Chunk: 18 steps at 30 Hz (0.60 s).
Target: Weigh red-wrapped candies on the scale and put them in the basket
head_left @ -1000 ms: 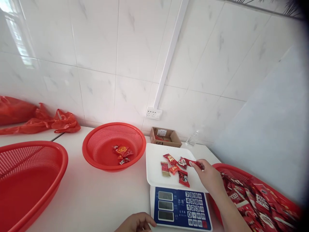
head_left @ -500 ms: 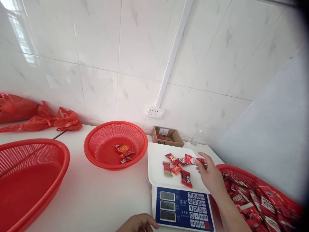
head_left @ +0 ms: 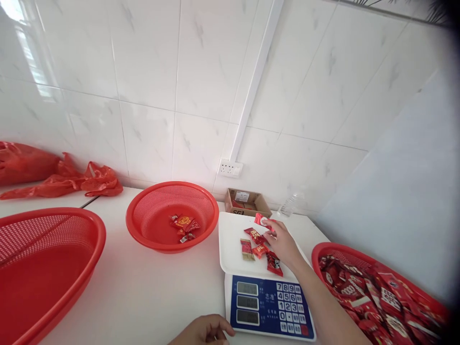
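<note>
Starting at the left, I see no change: the left hand lies where it did, fingers loosely curled on the table, just beside the near left corner of the scale. The change is further right. The right hand, which was at the right edge of the tray half a second ago, has swung in over its far side. Thumb and forefinger pinch one sweet, held above the far rim. So that sweet is in the air, apart from the few others lying on the tray, which look undisturbed.

The bottom edge of the view cuts the left hand, so I cannot tell whether it holds anything. I cannot read the scale's displays. The right hand covers some of the tray's sweets, and the full basket runs out of view at the right.
</note>
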Motion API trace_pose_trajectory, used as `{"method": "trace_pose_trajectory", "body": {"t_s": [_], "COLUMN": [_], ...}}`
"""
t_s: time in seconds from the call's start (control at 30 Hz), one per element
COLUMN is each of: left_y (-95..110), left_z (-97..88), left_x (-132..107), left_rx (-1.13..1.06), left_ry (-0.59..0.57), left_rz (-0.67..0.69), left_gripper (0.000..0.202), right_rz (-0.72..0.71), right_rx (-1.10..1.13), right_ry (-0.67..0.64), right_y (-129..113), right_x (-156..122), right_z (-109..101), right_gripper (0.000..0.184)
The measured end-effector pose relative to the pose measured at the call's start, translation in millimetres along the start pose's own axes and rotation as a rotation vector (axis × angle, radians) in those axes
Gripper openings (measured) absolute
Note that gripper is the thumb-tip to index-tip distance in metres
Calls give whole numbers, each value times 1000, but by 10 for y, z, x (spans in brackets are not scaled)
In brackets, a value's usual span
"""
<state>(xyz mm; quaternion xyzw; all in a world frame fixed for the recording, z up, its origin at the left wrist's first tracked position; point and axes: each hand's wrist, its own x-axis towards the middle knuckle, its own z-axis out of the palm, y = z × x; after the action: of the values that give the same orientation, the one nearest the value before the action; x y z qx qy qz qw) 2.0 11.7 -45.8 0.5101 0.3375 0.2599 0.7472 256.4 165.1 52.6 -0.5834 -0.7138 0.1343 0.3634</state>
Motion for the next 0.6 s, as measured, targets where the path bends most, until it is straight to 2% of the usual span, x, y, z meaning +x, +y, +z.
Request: {"method": "trace_pose_trajectory", "body": {"t_s": [0.13,0.23,0.37,0.6], "left_y": [49,72,51,2], "left_z": [19,20,6,-11], "left_x": [-36,-53,-45,-14], "left_rx": [-21,-45,-20,-36], "left_ry": [9,11,15,-13], "left_rz": [-6,-11,4,8], "left_gripper": [51,51,51,48], "right_rz": [-28,-18,-27,35], "right_rx": [-84,-175,-189,-236], "right_ry": [-140,-180,-171,-108], "right_y": [-47,-25,8,161], "right_x": [93,141,184,188], "right_z": [117,167,151,-26], "right_gripper": [43,51,50,44]}}
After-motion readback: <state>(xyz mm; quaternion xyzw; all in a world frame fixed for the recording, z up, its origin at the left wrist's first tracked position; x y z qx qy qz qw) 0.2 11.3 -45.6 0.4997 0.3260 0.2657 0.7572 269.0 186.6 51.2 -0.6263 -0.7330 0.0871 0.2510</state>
